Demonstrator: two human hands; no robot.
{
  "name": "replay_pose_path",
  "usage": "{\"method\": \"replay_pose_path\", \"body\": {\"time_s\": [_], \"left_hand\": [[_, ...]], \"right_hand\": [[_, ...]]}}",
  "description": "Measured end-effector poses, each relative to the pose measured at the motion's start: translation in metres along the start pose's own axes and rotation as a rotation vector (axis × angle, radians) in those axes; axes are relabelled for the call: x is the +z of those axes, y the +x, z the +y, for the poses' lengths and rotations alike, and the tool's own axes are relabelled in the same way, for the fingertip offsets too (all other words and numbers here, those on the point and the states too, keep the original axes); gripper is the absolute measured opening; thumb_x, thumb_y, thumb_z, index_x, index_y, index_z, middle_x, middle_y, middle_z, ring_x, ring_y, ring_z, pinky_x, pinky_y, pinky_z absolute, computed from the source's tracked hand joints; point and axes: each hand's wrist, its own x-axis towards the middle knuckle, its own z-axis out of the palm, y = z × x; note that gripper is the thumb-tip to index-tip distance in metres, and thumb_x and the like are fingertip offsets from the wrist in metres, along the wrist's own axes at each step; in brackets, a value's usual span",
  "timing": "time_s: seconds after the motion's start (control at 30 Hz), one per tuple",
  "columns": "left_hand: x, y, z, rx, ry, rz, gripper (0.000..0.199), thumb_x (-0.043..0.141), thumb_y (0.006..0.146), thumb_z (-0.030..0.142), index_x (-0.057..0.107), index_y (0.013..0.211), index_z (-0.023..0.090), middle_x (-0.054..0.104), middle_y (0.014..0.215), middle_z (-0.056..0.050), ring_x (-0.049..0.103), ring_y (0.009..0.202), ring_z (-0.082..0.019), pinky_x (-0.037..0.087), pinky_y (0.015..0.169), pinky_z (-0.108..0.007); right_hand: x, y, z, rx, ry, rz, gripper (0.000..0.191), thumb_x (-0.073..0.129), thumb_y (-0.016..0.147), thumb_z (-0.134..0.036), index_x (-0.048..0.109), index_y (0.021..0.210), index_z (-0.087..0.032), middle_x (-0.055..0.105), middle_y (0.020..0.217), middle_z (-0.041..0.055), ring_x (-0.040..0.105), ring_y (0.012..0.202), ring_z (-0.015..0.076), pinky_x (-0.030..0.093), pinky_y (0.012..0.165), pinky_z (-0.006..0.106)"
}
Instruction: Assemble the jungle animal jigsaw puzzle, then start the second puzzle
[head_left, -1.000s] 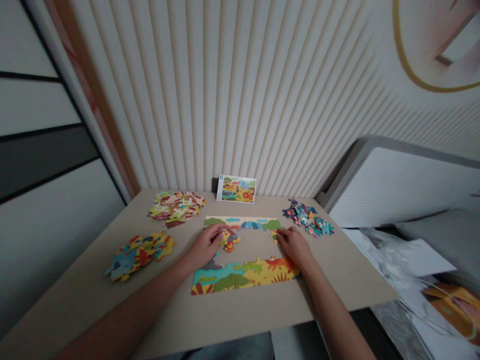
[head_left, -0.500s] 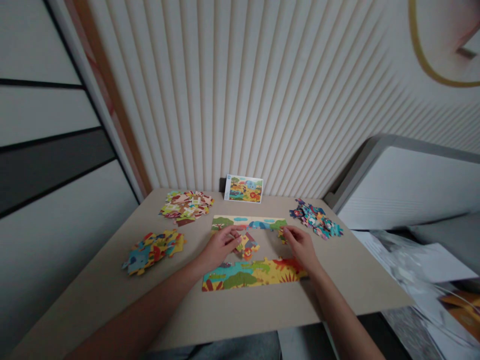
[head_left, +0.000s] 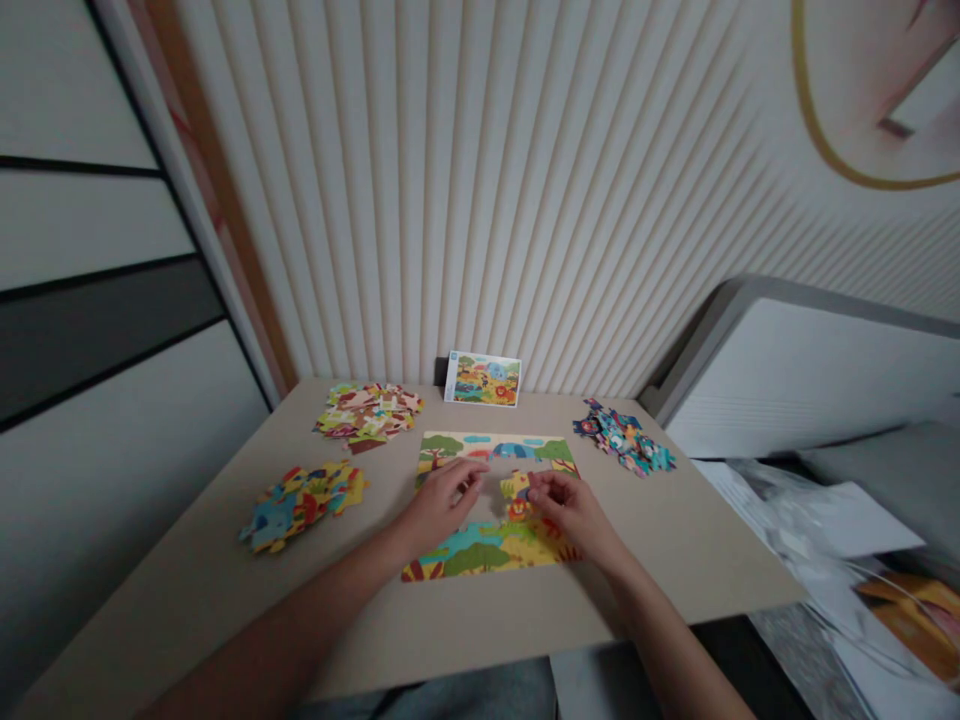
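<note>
In the head view, an animal jigsaw [head_left: 480, 560] is being laid out on the pale surface [head_left: 697, 570], its upper and lower strips being parted by a band of that surface across the middle. A lion puzzle section [head_left: 516, 492] is being held over this middle part by the right hand [head_left: 576, 508], its fingers being closed on the section's right edge; the pinch is probably being kept to the edge so that the printed side is left visible. Whether the section is touching the surface or being held just above it cannot be told. The left hand [head_left: 442, 503] is being held over the jigsaw's left part, palm down, with its fingers loosely curled and parted and no piece being seen between them; it is apparently being kept near so that support can be given. Behind the jigsaw, a picture card [head_left: 484, 380] is being propped almost upright near the ribbed wall [head_left: 390, 200], presumably so that its animal scene can be looked at from the seat. A yellow and blue pile of pieces [head_left: 300, 507] and a pink and brown pile of pieces [head_left: 367, 414] are being kept on the left, and a teal and purple pile of pieces [head_left: 624, 438] on the right, seemingly so that different sets are not being mixed.
</note>
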Motion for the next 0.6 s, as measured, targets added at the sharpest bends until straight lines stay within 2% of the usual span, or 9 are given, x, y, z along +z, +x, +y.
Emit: {"method": "replay_pose_path", "body": {"time_s": [0.07,0.13,0.2,0.3,0.47,0.6], "left_hand": [[-0.004,-0.002,0.002,0.171,0.227,-0.094,0.027,0.052,0.102,0.029,0.07,0.121,0.023,0.071,0.114,-0.01,0.064,0.109,-0.025,0.048,0.102,-0.04],[-0.006,-0.004,0.007,0.294,0.347,-0.209,0.028,0.052,0.101,0.025,0.07,0.121,0.023,0.071,0.112,-0.01,0.063,0.11,-0.026,0.046,0.103,-0.042],[-0.005,-0.006,0.015,0.367,0.395,-0.309,0.028,0.052,0.101,0.024,0.07,0.123,0.024,0.072,0.111,-0.009,0.063,0.108,-0.025,0.046,0.1,-0.041],[-0.001,-0.008,0.025,0.45,0.421,-0.427,0.029,0.054,0.1,0.023,0.068,0.125,0.025,0.072,0.115,-0.009,0.063,0.112,-0.025,0.044,0.102,-0.042],[0.004,-0.01,0.025,0.505,0.395,-0.517,0.04,0.056,0.096,0.018,0.064,0.133,0.029,0.072,0.127,-0.007,0.061,0.124,-0.026,0.04,0.11,-0.043],[0.006,-0.011,0.021,0.51,0.351,-0.511,0.039,0.056,0.094,0.016,0.067,0.129,0.03,0.072,0.128,-0.007,0.063,0.123,-0.025,0.042,0.11,-0.042]], "right_hand": [[-0.022,0.001,0.009,0.063,-0.01,0.091,0.053,0.078,0.079,-0.062,0.074,0.103,-0.016,0.071,0.079,0.0035,0.061,0.068,0.0164,0.047,0.063,0.027],[-0.046,0.0,0.016,0.123,-0.049,0.181,0.059,0.08,0.073,-0.066,0.074,0.101,-0.015,0.073,0.077,0.0051,0.063,0.066,0.0178,0.046,0.059,0.027],[-0.066,-0.004,0.019,0.164,-0.089,0.248,0.063,0.081,0.068,-0.068,0.075,0.101,-0.014,0.075,0.078,0.0074,0.065,0.067,0.0199,0.046,0.058,0.028],[-0.087,-0.011,0.022,0.196,-0.129,0.282,0.065,0.082,0.067,-0.067,0.076,0.103,-0.013,0.075,0.079,0.0097,0.067,0.07,0.0211,0.046,0.059,0.028],[-0.096,-0.017,0.031,0.229,-0.13,0.252,0.061,0.082,0.068,-0.064,0.076,0.099,-0.012,0.075,0.077,0.01,0.063,0.063,0.0181,0.041,0.054,0.027],[-0.096,-0.015,0.04,0.19,-0.154,0.212,0.054,0.081,0.069,-0.064,0.075,0.091,-0.014,0.076,0.083,0.0102,0.066,0.071,0.0212,0.048,0.061,0.029]]}}
